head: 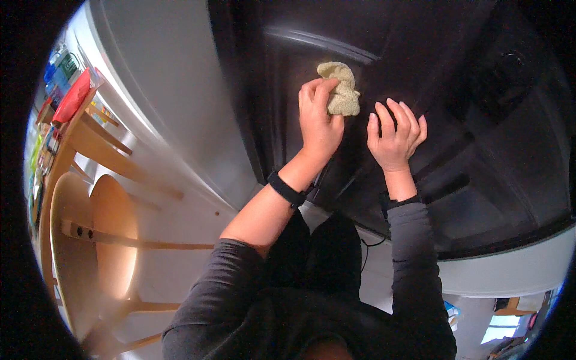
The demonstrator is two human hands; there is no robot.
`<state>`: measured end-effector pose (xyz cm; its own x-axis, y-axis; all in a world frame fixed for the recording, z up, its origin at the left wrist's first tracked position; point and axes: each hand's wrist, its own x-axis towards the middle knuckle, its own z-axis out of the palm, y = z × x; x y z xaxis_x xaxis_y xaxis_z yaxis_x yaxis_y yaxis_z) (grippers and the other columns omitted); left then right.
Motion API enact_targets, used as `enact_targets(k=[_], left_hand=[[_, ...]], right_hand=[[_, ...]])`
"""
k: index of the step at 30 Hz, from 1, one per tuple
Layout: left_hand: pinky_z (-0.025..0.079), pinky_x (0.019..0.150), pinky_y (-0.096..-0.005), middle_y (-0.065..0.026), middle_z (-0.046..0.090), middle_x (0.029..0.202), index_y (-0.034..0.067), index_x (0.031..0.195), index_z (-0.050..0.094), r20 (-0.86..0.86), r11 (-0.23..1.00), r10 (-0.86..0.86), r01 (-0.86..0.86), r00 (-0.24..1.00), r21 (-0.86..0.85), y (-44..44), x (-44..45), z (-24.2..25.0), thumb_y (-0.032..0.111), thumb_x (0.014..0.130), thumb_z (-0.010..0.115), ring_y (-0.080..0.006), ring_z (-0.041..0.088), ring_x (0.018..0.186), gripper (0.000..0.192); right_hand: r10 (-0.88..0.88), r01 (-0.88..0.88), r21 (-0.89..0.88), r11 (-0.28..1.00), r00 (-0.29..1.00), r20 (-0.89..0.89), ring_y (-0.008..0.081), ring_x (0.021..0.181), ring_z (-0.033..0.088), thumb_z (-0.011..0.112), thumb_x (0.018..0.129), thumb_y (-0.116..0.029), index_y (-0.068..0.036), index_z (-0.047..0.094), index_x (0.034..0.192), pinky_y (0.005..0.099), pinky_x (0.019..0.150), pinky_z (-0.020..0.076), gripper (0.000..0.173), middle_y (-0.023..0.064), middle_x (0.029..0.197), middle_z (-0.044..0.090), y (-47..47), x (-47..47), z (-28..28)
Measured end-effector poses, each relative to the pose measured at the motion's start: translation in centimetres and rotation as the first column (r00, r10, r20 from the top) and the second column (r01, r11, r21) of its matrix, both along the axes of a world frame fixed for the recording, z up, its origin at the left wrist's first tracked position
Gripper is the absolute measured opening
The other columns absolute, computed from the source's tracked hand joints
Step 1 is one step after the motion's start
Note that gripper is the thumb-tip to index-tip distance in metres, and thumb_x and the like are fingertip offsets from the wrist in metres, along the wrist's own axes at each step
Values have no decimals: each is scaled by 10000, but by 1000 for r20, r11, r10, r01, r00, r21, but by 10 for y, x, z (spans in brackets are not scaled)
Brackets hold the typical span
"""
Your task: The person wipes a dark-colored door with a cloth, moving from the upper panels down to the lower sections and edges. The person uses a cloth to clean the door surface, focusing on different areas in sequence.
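Note:
My left hand grips a crumpled pale yellow-green cloth, which sticks out past the fingers and thumb. Behind the cloth is a dark, glossy panelled surface, perhaps a door; a raised moulding on it catches the light above the cloth. To the right of the cloth, my right hand has its fingers spread and slightly curled, with nothing held. Whether its fingertips touch the dark surface, I cannot tell. A black band circles each wrist.
Wooden chairs stand at the left beside a wooden table with a red bowl-like thing and various items on it. A grey-white wall borders the dark surface. Below it, a thin black cable lies by my legs.

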<state>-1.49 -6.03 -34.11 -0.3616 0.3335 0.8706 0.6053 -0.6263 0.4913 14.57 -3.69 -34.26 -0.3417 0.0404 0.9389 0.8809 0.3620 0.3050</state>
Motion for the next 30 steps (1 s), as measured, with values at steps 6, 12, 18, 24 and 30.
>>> enact_targets(k=[6,12,18,24,30], left_hand=[[484,808,-382,-175,578,953,-2,985,559,190,965,-224,245,956,-96,18,-13,-12,-90,659,579,-370,590,900,339],[486,771,-390,-197,554,902,1,936,514,135,912,-215,248,967,-328,-6,-22,-94,-44,701,594,-407,592,890,252],[486,765,-411,-200,551,928,6,953,512,54,941,-201,208,978,-266,-5,-26,-77,-61,666,606,-421,583,896,309],[484,744,-440,-194,539,935,12,967,509,18,990,-142,142,990,3,24,-19,19,-61,646,638,-447,563,894,354],[475,762,-473,-223,469,1056,13,1015,441,50,967,-196,201,979,-157,22,-17,-43,-32,674,658,-469,527,947,406]], right_hand=[[-17,17,24,1000,1000,-17,154,1149,509,674,852,-279,-250,656,1065,432,1070,276,215,-59,1193,580,9,-4,-7],[-27,27,51,998,1000,-11,160,1144,510,668,856,-277,-257,657,1040,438,1079,257,186,-65,1173,581,11,-8,-7],[-45,45,34,998,999,9,164,1161,496,671,847,-289,-265,657,1033,441,1089,238,188,-73,1175,575,8,-7,-6],[-56,56,9,998,998,2,175,1156,494,686,827,-275,-284,625,1054,457,1085,223,235,-78,1153,570,10,-6,-6],[-95,94,27,995,995,40,193,1188,482,679,832,-289,-277,625,1043,474,1085,216,218,-73,1160,581,19,-6,0]])
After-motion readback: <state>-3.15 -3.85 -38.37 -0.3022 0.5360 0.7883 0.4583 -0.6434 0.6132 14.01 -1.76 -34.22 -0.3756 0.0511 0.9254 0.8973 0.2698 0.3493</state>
